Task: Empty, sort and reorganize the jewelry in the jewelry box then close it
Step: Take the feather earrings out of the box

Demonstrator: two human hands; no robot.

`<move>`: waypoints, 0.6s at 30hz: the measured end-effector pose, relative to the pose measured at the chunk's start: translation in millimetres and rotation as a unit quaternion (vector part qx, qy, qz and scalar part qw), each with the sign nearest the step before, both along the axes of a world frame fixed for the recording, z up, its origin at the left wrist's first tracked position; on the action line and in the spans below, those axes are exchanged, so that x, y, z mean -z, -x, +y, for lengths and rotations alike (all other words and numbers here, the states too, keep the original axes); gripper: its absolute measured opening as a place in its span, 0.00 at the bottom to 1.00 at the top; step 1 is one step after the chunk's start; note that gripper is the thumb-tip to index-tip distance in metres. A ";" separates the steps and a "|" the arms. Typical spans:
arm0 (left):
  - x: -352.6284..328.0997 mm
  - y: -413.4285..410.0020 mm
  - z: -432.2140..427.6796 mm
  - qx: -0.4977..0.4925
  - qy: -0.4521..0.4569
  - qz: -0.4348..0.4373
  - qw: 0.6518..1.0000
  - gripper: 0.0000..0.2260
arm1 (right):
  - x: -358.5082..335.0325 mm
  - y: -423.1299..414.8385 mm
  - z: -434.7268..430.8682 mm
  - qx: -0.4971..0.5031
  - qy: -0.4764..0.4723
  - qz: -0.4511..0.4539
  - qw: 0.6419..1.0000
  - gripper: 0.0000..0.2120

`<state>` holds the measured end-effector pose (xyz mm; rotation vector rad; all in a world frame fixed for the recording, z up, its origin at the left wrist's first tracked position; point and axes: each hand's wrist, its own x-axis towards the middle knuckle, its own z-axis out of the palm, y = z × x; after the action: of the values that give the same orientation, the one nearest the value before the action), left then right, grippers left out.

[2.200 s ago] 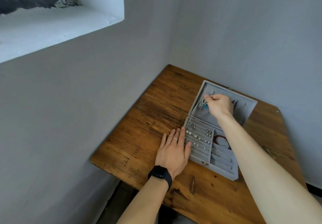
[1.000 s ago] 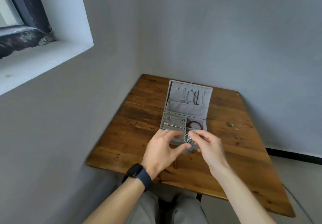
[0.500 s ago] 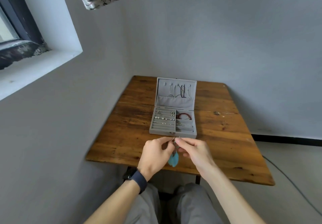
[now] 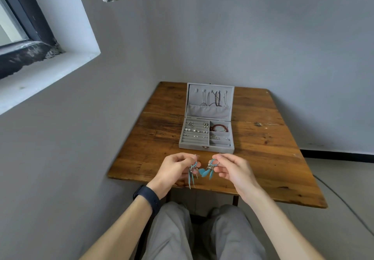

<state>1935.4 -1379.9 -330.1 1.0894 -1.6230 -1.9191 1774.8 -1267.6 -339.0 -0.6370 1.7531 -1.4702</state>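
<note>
Turquoise feathers dangle from the two earrings I hold up above the near edge of the desk [image 4: 263, 138]. My left hand [image 4: 174, 168] pinches the left earring [image 4: 192, 171] at its top, fingers curled in. My right hand [image 4: 232, 168] pinches the right earring [image 4: 210, 168] the same way, and the feathers hang close together between my hands. Beyond them, in the desk's far half and midway between its side edges, the grey jewelry box [image 4: 206, 148] stands open. Its lid [image 4: 210, 110] is upright toward the far edge, with necklaces [image 4: 214, 97] hanging inside. Studs [image 4: 194, 130] sit in the left rows, and a red bracelet [image 4: 219, 128] lies in the far right compartment. A dark watch [image 4: 147, 198] wraps my left wrist.
</note>
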 end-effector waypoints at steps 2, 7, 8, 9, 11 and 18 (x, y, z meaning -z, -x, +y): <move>-1.5 -9.7 -4.7 -0.004 -0.013 0.006 1.000 0.08 | -2.1 -3.7 -0.2 -0.014 -0.002 0.021 1.000 0.08; -1.9 -47.5 -15.8 -0.033 -0.016 0.018 0.999 0.10 | -6.2 -25.1 -6.6 -0.053 0.006 0.080 0.995 0.06; -2.2 -55.0 -17.4 -0.040 -0.010 0.016 0.999 0.11 | -6.5 -30.7 -9.0 -0.063 0.009 0.089 0.994 0.05; -2.2 -64.7 -18.8 -0.051 -0.003 0.011 0.999 0.12 | -6.2 -38.1 -12.5 -0.076 0.011 0.098 0.992 0.04; -1.8 -77.2 -21.3 -0.065 0.016 -0.006 0.998 0.12 | -6.0 -47.9 -17.3 -0.099 0.015 0.112 0.989 0.04; 1.2 -129.1 -30.9 -0.102 0.078 -0.089 0.988 0.06 | -3.2 -92.7 -39.3 -0.192 0.019 0.142 0.971 0.06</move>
<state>2064.5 -1410.8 -331.4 1.3342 -1.6513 -1.5759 1867.5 -1306.9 -335.8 -1.1837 1.6906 -1.1885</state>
